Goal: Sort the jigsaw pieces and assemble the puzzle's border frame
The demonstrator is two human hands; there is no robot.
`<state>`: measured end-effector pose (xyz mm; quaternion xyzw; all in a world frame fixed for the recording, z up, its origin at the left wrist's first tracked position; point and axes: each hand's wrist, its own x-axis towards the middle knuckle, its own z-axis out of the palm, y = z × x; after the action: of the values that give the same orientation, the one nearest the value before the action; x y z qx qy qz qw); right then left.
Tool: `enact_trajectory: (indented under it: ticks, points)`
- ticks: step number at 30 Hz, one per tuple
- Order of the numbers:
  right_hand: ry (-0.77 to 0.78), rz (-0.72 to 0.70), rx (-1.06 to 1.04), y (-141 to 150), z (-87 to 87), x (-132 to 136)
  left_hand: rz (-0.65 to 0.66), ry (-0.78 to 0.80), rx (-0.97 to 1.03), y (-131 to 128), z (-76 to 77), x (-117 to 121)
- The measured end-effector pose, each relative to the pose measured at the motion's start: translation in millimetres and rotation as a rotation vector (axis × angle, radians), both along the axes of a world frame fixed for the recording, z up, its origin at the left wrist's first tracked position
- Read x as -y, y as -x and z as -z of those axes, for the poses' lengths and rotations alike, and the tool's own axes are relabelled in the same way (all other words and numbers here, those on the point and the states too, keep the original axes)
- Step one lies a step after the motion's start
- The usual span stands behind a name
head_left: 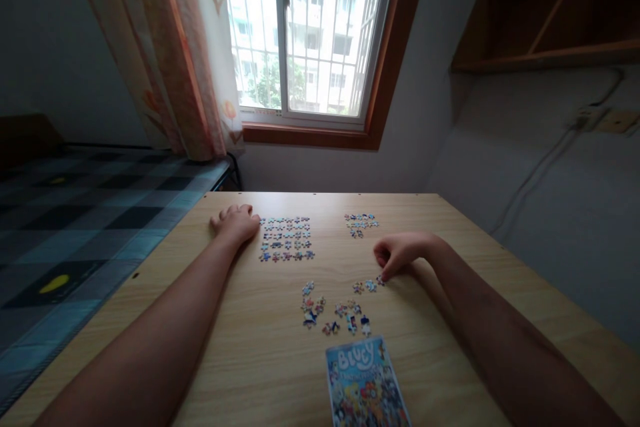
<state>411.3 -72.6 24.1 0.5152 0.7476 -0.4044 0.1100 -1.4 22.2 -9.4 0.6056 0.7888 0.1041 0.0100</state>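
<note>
My left hand (237, 223) lies on the table at the far left, fingers spread, beside rows of jigsaw pieces (287, 236). At the right, my right hand (403, 252) is pinched down over a small jigsaw piece (381, 279), which its fingertips partly hide. Two more pieces lie just left of those fingertips. A smaller group of pieces (362, 221) sits in short rows at the back, beyond my right hand. Nearer to me, loose pieces (310, 317) are scattered in the middle of the table. A blue picture box (367, 380) lettered "Bluey" lies at the front.
The light wooden table (450, 347) reaches back towards the wall below a barred window (320, 33). On the left are a curtain (185, 53) and a bed with a checked cover (115, 193). A wooden shelf (545, 57) and a cable (537, 163) are at the right wall.
</note>
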Motion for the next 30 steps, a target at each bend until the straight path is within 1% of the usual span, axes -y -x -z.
enact_trajectory:
  ticks: [3,8,11,14,16,20,22,25,30]
  points:
    - [-0.061,0.027,-0.049,-3.2,4.8,-3.6,-0.002,-0.004,0.007,-0.3,-0.8,0.8]
    - [-0.36,0.111,-0.165,-14.9,16.1,-13.7,-0.004,0.007,0.003,-1.9,-3.7,3.1]
    - [-0.482,0.157,-0.172,-15.8,20.7,-16.6,-0.001,0.001,-0.001,-2.4,-4.5,3.9]
    - [-0.584,0.173,-0.163,-13.8,21.1,-16.1,0.003,0.001,-0.002,-1.5,-3.2,3.1]
    - [-0.6,0.174,-0.168,-12.9,19.6,-14.8,0.006,-0.008,0.003,-0.4,-1.3,1.8]
    - [-0.552,0.149,-0.162,-13.4,16.7,-13.0,0.009,-0.04,0.016,1.2,1.6,-0.7]
    - [-0.561,0.132,-0.149,-14.1,16.9,-13.5,0.008,-0.036,0.018,1.2,1.6,-1.0]
    - [-0.625,0.129,-0.122,-15.5,20.7,-16.1,0.004,-0.024,0.014,0.3,0.4,0.0]
    - [-0.781,0.144,-0.092,-16.2,32.1,-20.6,0.007,-0.022,0.01,-0.5,-1.6,1.5]
